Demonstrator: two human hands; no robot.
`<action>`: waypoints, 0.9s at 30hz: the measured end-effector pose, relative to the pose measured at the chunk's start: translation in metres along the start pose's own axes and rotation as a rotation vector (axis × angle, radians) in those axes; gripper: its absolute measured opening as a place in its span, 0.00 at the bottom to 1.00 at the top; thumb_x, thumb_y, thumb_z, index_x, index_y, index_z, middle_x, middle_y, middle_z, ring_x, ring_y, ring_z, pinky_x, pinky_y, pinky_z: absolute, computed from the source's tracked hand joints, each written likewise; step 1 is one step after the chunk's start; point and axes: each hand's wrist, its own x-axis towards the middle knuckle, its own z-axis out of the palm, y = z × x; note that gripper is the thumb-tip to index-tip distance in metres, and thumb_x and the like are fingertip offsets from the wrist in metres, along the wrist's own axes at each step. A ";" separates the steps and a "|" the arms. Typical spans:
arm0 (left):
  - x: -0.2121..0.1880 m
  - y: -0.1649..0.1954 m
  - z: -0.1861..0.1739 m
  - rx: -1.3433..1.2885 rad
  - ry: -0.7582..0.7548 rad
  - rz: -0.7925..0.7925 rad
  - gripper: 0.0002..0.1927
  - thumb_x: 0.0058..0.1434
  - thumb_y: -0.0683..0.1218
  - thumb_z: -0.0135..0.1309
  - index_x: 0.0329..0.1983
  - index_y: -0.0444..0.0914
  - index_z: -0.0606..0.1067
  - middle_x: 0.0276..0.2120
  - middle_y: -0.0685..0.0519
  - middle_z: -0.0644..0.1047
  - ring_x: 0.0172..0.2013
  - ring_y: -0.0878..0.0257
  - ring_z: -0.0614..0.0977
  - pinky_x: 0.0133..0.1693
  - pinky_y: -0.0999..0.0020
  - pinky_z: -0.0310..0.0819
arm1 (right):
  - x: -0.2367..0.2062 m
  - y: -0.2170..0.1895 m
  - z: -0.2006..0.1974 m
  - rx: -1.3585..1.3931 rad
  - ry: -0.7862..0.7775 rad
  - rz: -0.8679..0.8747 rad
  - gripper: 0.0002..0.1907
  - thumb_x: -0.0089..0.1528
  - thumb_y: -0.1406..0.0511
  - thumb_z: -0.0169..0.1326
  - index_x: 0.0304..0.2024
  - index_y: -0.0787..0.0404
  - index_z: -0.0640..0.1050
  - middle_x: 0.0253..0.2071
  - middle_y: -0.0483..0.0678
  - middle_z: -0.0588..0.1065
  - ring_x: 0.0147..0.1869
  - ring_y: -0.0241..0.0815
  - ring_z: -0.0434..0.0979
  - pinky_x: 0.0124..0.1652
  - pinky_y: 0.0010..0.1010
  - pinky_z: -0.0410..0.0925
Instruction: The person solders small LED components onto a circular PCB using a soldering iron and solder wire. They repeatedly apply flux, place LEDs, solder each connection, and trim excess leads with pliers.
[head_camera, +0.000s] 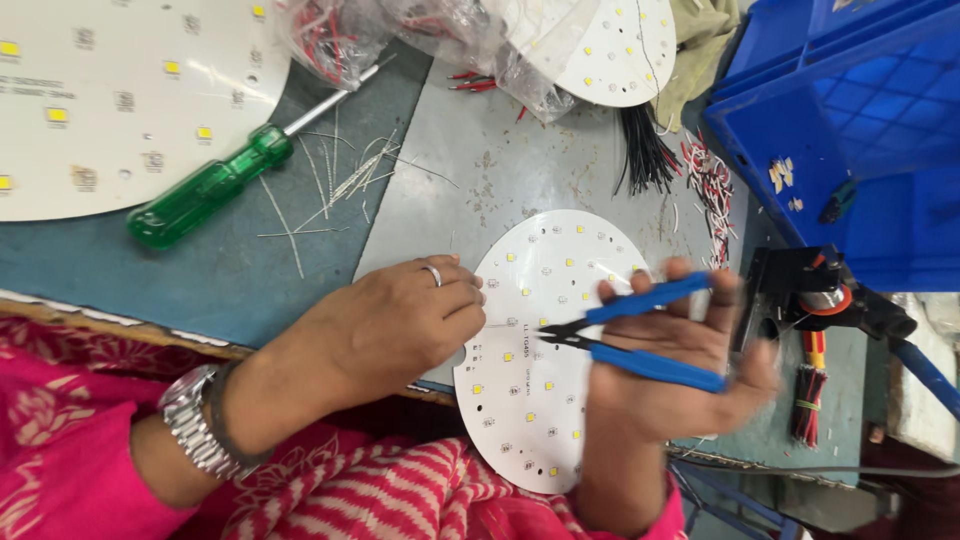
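Two hands work over a round white LED board (530, 400) that lies at the near edge of the grey worktop (480, 180), its lower rim hanging past the edge toward the person's lap. Far left, a larger white LED panel (110, 100) fills the upper corner, and just beside its rim a green-handled screwdriver (215, 185) lies at a slant, shaft pointing up and right. Thin snipped wire ends (330, 185) are scattered around the shaft. Below these, the left hand (390, 325), with a metal watch (195, 420) on the wrist and a ring on one finger, is curled with its fingertips pressed onto the left rim of the round board, holding it down. At the top centre sits a clear plastic bag of red wires (340, 35), with another round LED board (620, 50) leaning next to it. The right hand (670, 370) is closed around the blue handles of a pair of small cutters (630, 335), whose dark tips point left over the middle of the round board; this hand is slightly blurred. Behind it lie bundles of black wires (645, 150) and red-and-white wires (710, 190). Far right stands a blue plastic crate (850, 130), with a black tool (820, 295) below it.
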 end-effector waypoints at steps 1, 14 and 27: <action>0.000 -0.001 -0.002 -0.016 0.002 -0.004 0.06 0.49 0.37 0.56 0.31 0.34 0.74 0.36 0.46 0.79 0.44 0.50 0.81 0.47 0.60 0.77 | 0.006 -0.013 -0.004 0.069 0.006 0.023 0.33 0.62 0.40 0.43 0.58 0.54 0.74 0.52 0.53 0.78 0.52 0.55 0.77 0.53 0.57 0.71; -0.018 0.040 -0.016 -0.208 0.192 -0.322 0.06 0.59 0.42 0.62 0.34 0.35 0.78 0.39 0.49 0.84 0.40 0.52 0.85 0.41 0.59 0.78 | 0.168 0.007 -0.035 -1.612 -0.487 -0.307 0.28 0.61 0.55 0.63 0.59 0.64 0.78 0.46 0.58 0.79 0.48 0.53 0.80 0.49 0.40 0.70; -0.016 0.052 -0.004 -0.165 0.100 -0.370 0.05 0.56 0.42 0.62 0.32 0.35 0.80 0.38 0.50 0.85 0.38 0.56 0.86 0.40 0.62 0.78 | 0.066 -0.103 -0.155 -0.638 -0.118 -0.265 0.23 0.70 0.68 0.57 0.67 0.58 0.71 0.61 0.52 0.75 0.63 0.50 0.76 0.60 0.42 0.71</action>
